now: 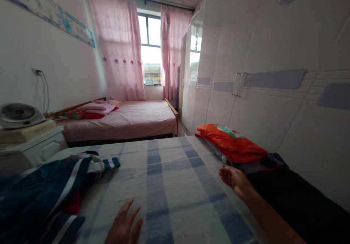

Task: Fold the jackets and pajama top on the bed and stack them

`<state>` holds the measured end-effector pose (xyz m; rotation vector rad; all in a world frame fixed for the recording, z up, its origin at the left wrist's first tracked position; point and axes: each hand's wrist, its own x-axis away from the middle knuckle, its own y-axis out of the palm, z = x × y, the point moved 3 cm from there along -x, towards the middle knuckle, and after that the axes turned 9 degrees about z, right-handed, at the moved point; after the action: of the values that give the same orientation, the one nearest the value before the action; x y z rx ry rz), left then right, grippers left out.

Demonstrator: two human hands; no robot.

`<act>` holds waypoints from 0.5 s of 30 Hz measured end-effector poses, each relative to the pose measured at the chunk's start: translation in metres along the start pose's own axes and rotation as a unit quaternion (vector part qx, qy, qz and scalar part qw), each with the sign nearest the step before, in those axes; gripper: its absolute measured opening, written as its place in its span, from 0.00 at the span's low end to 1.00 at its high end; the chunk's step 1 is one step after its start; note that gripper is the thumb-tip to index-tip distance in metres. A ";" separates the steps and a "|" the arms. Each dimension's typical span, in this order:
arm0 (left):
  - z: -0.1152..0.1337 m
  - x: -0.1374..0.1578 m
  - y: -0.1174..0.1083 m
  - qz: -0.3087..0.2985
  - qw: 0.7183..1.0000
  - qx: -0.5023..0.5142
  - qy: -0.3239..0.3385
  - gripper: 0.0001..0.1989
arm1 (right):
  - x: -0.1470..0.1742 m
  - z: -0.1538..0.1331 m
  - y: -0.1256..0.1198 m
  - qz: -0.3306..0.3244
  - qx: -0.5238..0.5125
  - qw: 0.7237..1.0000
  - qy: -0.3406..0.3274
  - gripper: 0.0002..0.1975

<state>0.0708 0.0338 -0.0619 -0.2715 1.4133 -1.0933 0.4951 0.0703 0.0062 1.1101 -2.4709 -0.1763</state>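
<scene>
My left hand (126, 222) hovers over the near part of the checked bed sheet (158, 185), holding nothing, its fingers apart. Over at the right, my right hand (235, 180) is beside a pile of folded clothes, with its fingers stretched out and nothing seen in them. An orange garment (232, 142) with a pale green print tops that pile. Dark clothing (298, 196) lies next to it, partly behind my right forearm. To the left of my left hand, a dark blue jacket (54, 185) with white stripes lies spread in a loose heap, with a bit of red cloth (71, 204) under it.
A second bed (139, 118) with pink bedding stands by the window, and folded pink cloths (98, 107) lie on it. White wardrobes (268, 54) line the right side. A fan (20, 114) sits on a white cabinet (43, 145) at the left.
</scene>
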 end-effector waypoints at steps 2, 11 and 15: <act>0.014 -0.002 -0.009 -0.017 0.998 -0.008 -0.053 0.17 | 0.026 0.017 0.018 -0.055 0.065 0.996 0.001 0.08; 0.044 -0.013 -0.032 -0.085 0.984 0.008 -0.159 0.15 | 0.049 0.078 0.074 -0.184 0.394 0.864 -0.254 0.18; 0.045 -0.010 -0.032 -0.098 0.981 0.025 -0.164 0.18 | 0.051 0.080 0.075 -0.188 0.469 0.804 -0.312 0.20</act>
<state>0.0982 0.0045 -0.0221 -0.5385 1.0792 -1.1807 0.3790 0.0789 -0.0286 2.2499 -2.9119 0.7981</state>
